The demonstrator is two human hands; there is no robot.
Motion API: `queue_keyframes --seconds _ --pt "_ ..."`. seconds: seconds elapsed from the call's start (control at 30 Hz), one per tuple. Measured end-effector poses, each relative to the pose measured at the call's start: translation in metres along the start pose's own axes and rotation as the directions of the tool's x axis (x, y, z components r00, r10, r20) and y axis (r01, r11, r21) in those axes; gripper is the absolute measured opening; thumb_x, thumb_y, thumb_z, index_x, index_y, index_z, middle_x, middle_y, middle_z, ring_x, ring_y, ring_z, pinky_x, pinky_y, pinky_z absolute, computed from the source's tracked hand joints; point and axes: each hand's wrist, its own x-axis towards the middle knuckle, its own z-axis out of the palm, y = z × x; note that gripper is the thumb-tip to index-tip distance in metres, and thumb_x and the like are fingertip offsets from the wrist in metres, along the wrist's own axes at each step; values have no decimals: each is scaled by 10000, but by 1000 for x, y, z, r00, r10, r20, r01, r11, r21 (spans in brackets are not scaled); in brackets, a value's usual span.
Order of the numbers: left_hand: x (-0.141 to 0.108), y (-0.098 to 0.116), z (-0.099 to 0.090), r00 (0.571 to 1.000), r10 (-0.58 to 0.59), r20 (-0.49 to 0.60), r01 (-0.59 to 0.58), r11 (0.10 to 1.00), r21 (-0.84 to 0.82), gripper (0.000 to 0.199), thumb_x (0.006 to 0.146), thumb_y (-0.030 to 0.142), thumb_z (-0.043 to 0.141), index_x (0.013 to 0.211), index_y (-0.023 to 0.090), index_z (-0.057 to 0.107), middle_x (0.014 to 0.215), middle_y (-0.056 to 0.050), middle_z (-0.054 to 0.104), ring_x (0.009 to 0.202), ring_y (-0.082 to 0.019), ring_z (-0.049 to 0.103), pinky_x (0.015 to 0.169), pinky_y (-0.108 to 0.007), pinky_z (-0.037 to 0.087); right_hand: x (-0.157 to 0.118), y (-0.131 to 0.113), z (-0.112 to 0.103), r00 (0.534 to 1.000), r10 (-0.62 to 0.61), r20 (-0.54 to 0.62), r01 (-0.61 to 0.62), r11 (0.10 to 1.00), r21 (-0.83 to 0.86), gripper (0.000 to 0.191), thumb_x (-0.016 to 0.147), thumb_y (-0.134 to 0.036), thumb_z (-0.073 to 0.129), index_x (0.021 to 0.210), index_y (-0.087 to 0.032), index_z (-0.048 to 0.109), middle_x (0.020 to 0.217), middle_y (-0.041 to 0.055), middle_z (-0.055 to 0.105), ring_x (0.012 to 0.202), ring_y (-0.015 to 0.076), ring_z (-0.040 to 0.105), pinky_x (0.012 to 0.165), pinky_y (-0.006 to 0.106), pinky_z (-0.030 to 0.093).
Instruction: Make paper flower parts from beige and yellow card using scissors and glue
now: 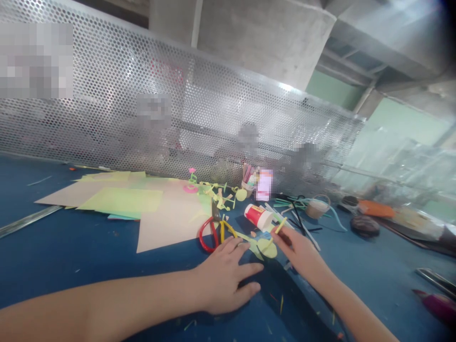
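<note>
My left hand (pixel 231 273) lies spread over the blue table, fingers stretched out and holding nothing. Just beyond its fingertips are scissors with a red loop handle (pixel 206 242) and a yellow loop handle (pixel 227 231); I cannot tell whether both loops belong to one pair. Pinched in my right hand (pixel 295 249) is a thin yellow-green strip (pixel 280 225). Between the hands rests a pale green round paper piece (pixel 267 248), with cut scraps around it. A white bottle with a red label (pixel 258 217) lies on its side beyond my right fingertips.
Yellow, green and whitish paper sheets (pixel 121 199) are spread at left, near a metal ruler (pixel 30 221). Behind lie paper cut-outs (pixel 221 196), a pink-based paper flower (pixel 191 183) and a cup of sticks (pixel 248 180). A perforated metal screen (pixel 199 109) borders the table's back.
</note>
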Motion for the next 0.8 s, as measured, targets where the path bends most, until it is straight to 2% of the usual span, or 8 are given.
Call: queue_keyframes --seconds 0.17,0.27,0.43,0.57,0.8 --pt "0 -1 2 1000 0 -10 0 1000 1 484 881 538 256 1294 344 415 1398 -73 334 1300 -330 230 1027 -559 205 0 7 8 998 9 68 -11 999 34 235 853 -379 407 903 -198 548 824 59 669 764 213 634 699 315 476" --pt "0 -2 3 1000 4 -17 -4 1000 2 481 881 533 269 1291 335 423 1397 -70 337 1298 -328 235 1029 -556 204 1 9 9 997 49 53 -54 995 87 248 830 -393 444 942 -191 536 816 54 673 749 205 640 704 312 485" --pt "0 -1 2 1000 7 -19 -7 1000 2 481 881 534 259 1290 340 423 1395 -77 335 1298 -330 231 1025 -558 205 1 8 7 997 78 26 -80 994 71 275 799 -400 472 962 -185 523 721 32 645 659 193 620 638 304 484" --pt "0 -1 1 1000 1 -14 -1 1000 2 485 881 538 250 1294 345 416 1386 -78 345 1295 -333 234 1019 -562 216 0 7 6 998 61 35 -63 996 69 261 781 -334 472 995 -185 492 681 8 598 614 172 593 603 291 474" --pt "0 -2 1 1000 8 -18 -8 1000 4 483 882 535 244 1291 346 419 1382 -88 348 1291 -338 237 1018 -562 212 -2 14 2 995 73 63 -79 994 82 330 704 -227 496 1028 -179 462 714 -14 557 620 154 579 631 298 484"
